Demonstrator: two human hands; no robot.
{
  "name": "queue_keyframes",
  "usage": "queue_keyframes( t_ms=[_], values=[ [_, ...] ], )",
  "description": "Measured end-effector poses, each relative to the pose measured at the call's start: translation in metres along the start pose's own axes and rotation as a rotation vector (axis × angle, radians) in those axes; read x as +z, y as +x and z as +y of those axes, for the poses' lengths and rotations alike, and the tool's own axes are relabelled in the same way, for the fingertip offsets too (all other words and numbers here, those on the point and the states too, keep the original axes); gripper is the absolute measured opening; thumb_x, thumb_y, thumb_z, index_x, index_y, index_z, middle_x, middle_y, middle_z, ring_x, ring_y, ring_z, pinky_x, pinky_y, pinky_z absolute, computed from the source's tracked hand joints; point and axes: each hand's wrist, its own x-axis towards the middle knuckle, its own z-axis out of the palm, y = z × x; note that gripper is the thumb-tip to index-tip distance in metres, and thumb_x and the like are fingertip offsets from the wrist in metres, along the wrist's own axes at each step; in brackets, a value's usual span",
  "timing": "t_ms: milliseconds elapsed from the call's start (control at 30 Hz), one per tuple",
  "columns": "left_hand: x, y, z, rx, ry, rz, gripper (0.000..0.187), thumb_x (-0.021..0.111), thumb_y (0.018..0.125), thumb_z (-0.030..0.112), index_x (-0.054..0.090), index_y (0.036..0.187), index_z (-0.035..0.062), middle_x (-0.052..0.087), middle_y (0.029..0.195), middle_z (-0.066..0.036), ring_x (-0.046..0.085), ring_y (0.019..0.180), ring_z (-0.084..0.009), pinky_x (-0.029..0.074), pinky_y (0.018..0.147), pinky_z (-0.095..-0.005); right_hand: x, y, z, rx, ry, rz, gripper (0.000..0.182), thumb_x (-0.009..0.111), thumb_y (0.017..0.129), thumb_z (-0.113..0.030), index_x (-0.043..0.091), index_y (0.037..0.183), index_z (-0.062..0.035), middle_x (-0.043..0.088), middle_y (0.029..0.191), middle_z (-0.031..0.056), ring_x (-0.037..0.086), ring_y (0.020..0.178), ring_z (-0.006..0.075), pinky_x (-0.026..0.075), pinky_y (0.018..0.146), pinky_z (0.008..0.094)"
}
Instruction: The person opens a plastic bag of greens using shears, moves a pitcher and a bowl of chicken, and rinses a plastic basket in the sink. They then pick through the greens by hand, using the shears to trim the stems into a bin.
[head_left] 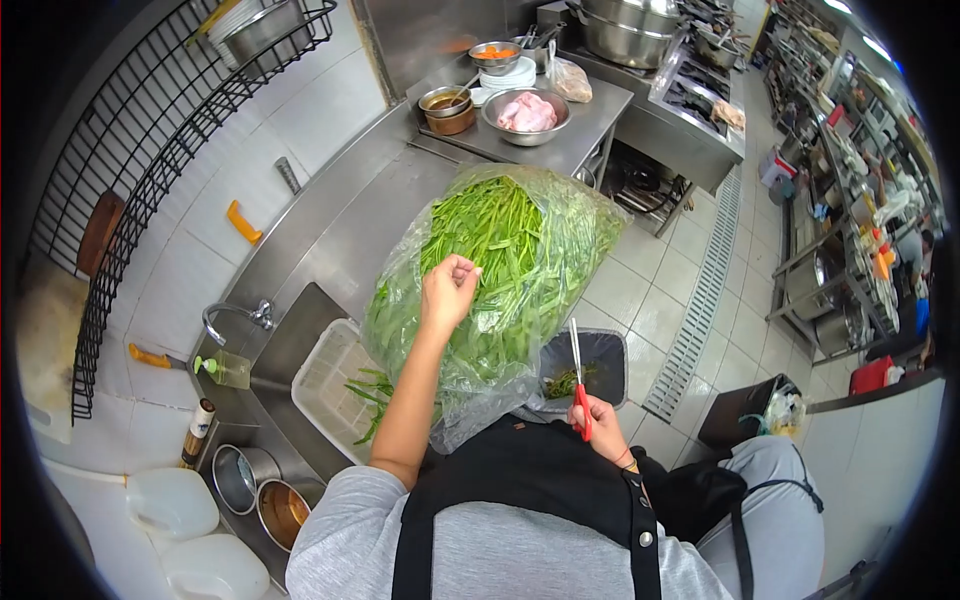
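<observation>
My left hand (450, 290) is closed, its fingers curled together over a large pile of long-stemmed leafy greens (490, 225). Whether anything is pinched in it is hidden. The greens fill a big clear plastic bag (590, 215) that lies open on the steel counter's edge. In my right hand (600, 430) is a pair of red-handled scissors (580, 395), blades pointing away from me and seemingly together. Below the blades stands a dark bin (610, 365) with green trimmings inside. To the left, a white plastic basket (325, 400) holds a few cut greens (372, 395).
A sink (300, 320) with a tap (262, 314) lies left, near metal pots (245, 475). At the back are a bowl of raw poultry (527, 112), saucepans (448, 110) and a stove (700, 90). A floor drain (690, 320) runs along the right.
</observation>
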Motion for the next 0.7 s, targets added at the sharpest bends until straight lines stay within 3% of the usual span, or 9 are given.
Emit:
queue_keyframes(
  t_ms=[133, 267, 367, 467, 600, 700],
  values=[
    [0.005, -0.040, 0.043, 0.208, -0.088, -0.076, 0.013, 0.064, 0.076, 0.012, 0.061, 0.082, 0.0004, 0.060, 0.071, -0.005, 0.053, 0.063, -0.0092, 0.043, 0.055, -0.0225, 0.008, -0.006, -0.020, -0.022, 0.062, -0.157, 0.019, 0.054, 0.086, -0.019, 0.053, 0.078, -0.0023, 0.052, 0.070, -0.0011, 0.044, 0.061, 0.0044, 0.036, 0.055, 0.0188],
    [0.008, -0.070, 0.077, 0.223, -0.138, -0.176, 0.011, 0.063, 0.076, 0.010, 0.062, 0.083, 0.0005, 0.061, 0.073, -0.005, 0.053, 0.063, -0.0095, 0.041, 0.054, -0.0215, 0.009, -0.003, -0.029, -0.014, 0.177, -0.211, 0.029, 0.048, 0.089, -0.027, 0.053, 0.076, -0.0016, 0.053, 0.071, 0.0025, 0.046, 0.063, 0.0071, 0.037, 0.059, 0.0199],
    [0.016, -0.085, 0.082, 0.256, -0.155, -0.387, 0.012, 0.060, 0.079, 0.013, 0.062, 0.085, 0.0027, 0.062, 0.078, -0.008, 0.054, 0.055, -0.0145, 0.042, 0.050, -0.0251, 0.003, -0.004, -0.030, -0.100, 0.217, -0.241, 0.037, 0.044, 0.091, -0.034, 0.052, 0.073, -0.0022, 0.052, 0.071, 0.0046, 0.047, 0.064, 0.0097, 0.037, 0.060, 0.0211],
    [0.032, -0.088, 0.076, 0.303, -0.210, -0.387, 0.011, 0.062, 0.078, 0.008, 0.062, 0.086, 0.0017, 0.060, 0.074, -0.006, 0.049, 0.056, -0.0091, 0.038, 0.051, -0.0220, -0.004, -0.006, -0.026, -0.107, 0.227, -0.197, 0.043, 0.043, 0.090, -0.040, 0.051, 0.070, -0.0028, 0.052, 0.072, 0.0060, 0.046, 0.064, 0.0118, 0.037, 0.061, 0.0223],
    [0.043, -0.089, 0.084, 0.225, -0.176, -0.431, 0.012, 0.061, 0.078, 0.009, 0.062, 0.087, 0.0011, 0.061, 0.077, -0.007, 0.053, 0.059, -0.0095, 0.041, 0.053, -0.0223, -0.020, -0.013, -0.025, -0.068, 0.217, -0.197, 0.043, 0.043, 0.090, -0.039, 0.051, 0.069, -0.0025, 0.052, 0.072, 0.0065, 0.046, 0.064, 0.0123, 0.037, 0.060, 0.0226],
    [0.055, -0.085, 0.080, 0.183, -0.159, -0.341, 0.012, 0.061, 0.079, 0.010, 0.062, 0.087, 0.0009, 0.062, 0.079, -0.008, 0.055, 0.063, -0.0087, 0.043, 0.054, -0.0236, -0.036, -0.023, -0.011, -0.028, 0.214, -0.218, 0.044, 0.042, 0.091, -0.038, 0.051, 0.067, -0.0023, 0.052, 0.072, 0.0067, 0.046, 0.064, 0.0121, 0.037, 0.060, 0.0227]
  ],
)
